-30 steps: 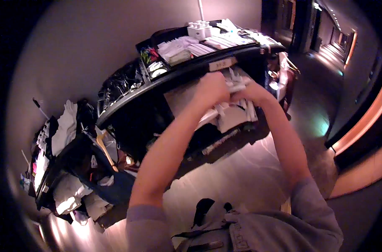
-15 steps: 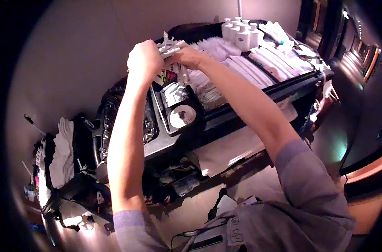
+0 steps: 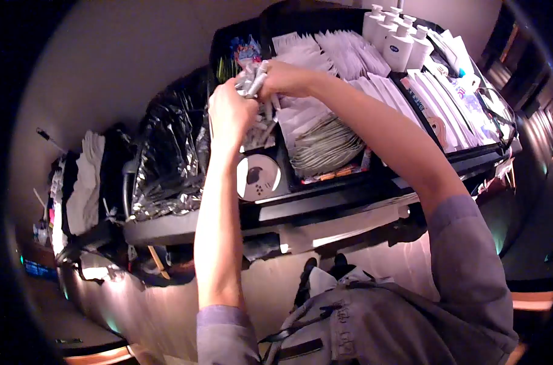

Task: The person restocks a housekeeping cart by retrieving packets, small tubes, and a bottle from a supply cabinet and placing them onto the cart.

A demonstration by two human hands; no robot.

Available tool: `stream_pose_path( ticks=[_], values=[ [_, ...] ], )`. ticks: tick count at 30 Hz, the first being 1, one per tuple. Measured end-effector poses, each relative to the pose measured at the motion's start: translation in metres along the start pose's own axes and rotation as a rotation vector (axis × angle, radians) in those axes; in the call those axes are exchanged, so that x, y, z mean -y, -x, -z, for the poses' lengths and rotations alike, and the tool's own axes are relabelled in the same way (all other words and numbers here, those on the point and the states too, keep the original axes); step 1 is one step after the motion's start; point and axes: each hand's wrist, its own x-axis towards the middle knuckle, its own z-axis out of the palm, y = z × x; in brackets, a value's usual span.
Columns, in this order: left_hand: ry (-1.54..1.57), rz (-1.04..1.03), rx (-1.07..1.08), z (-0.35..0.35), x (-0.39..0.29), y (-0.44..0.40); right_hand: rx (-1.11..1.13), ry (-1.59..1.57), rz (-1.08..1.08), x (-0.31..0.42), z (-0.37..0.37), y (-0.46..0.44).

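Observation:
Both hands meet over the left part of a cart's tray (image 3: pixel 276 210), around a bunch of small white stick-shaped packets (image 3: pixel 251 80). My left hand (image 3: pixel 231 112) is closed on the near left side of the bunch. From the right, my right hand (image 3: pixel 285 79) closes on the same packets, its fingertips partly hidden. Beneath them, more small white packets (image 3: pixel 261 129) lie in a compartment. A pale round disc (image 3: pixel 259 176) with a dark print sits in front of those. Just behind the bunch are small blue and pink wrapped items (image 3: pixel 246 50).
Right of my hands are fanned stacks of thin white packets (image 3: pixel 328 143) and rows of white envelopes (image 3: pixel 355 55). White pump bottles (image 3: pixel 401 45) stand at the back right, near papers (image 3: pixel 441 109). Shiny black plastic (image 3: pixel 170 152) lies left, with grey cloths (image 3: pixel 86 182) beyond.
The camera view has shifted, so the cart's contents appear farther right. My hands, still together on the packets, have come nearer the front, uncovering the coloured items behind.

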Motion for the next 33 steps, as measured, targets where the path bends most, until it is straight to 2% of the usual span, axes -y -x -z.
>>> stream_pose_path(
  ticks=[1,2,3,4,6,8,10,12,14,16,20,21,22,24,26,28,30,33],
  values=[
    [-0.081,-0.026,-0.023,-0.007,0.011,0.002,0.016,-0.086,0.064,0.005,-0.007,0.003],
    [-0.168,-0.050,-0.044,-0.010,0.019,0.006,0.001,0.003,0.044,0.002,-0.012,-0.006],
    [-0.191,-0.006,0.082,-0.011,0.027,0.007,0.021,0.099,0.030,-0.002,-0.016,-0.009],
    [-0.202,0.012,0.083,-0.009,0.032,0.011,0.034,0.202,0.025,0.002,-0.018,-0.012],
    [0.019,-0.014,0.162,-0.005,0.039,0.015,0.061,0.256,0.039,0.000,-0.025,-0.021],
    [0.023,-0.037,0.100,0.004,0.032,0.033,0.082,0.316,0.045,0.000,-0.026,-0.025],
    [-0.137,-0.286,-0.013,0.022,0.022,0.052,0.049,0.322,0.149,0.003,-0.018,-0.023],
    [-0.041,-0.285,0.072,0.044,0.012,0.073,-0.033,0.333,0.208,0.007,-0.007,-0.016],
    [0.013,-0.232,0.149,0.049,0.008,0.089,0.180,0.748,0.079,0.019,0.004,-0.004],
    [-0.040,-0.307,0.138,0.041,0.012,0.095,0.216,0.732,0.180,0.019,-0.013,0.007],
    [-0.048,-0.309,0.494,0.038,0.019,0.094,0.303,0.704,0.169,0.019,-0.013,0.011],
    [-0.058,-0.332,0.494,0.042,0.018,0.095,0.324,0.760,0.104,0.019,-0.007,0.008],
    [-0.069,-0.358,0.488,0.047,0.016,0.095,0.191,0.690,0.219,0.012,-0.006,0.015],
    [-0.051,-0.345,0.486,0.049,0.016,0.098,0.081,0.785,0.309,0.023,-0.013,0.037],
    [-0.022,-0.378,0.543,0.050,0.016,0.091,0.135,0.844,0.287,0.024,-0.029,0.045],
    [-0.099,-0.409,0.505,0.038,0.018,0.082,0.177,0.893,0.258,0.026,-0.038,0.047],
    [-0.182,-0.386,0.513,0.035,0.019,0.078,0.175,0.922,0.092,0.034,-0.041,0.041],
    [-0.109,-0.354,0.525,0.043,0.018,0.080,0.181,0.858,0.166,0.028,-0.036,0.043]
  ],
)
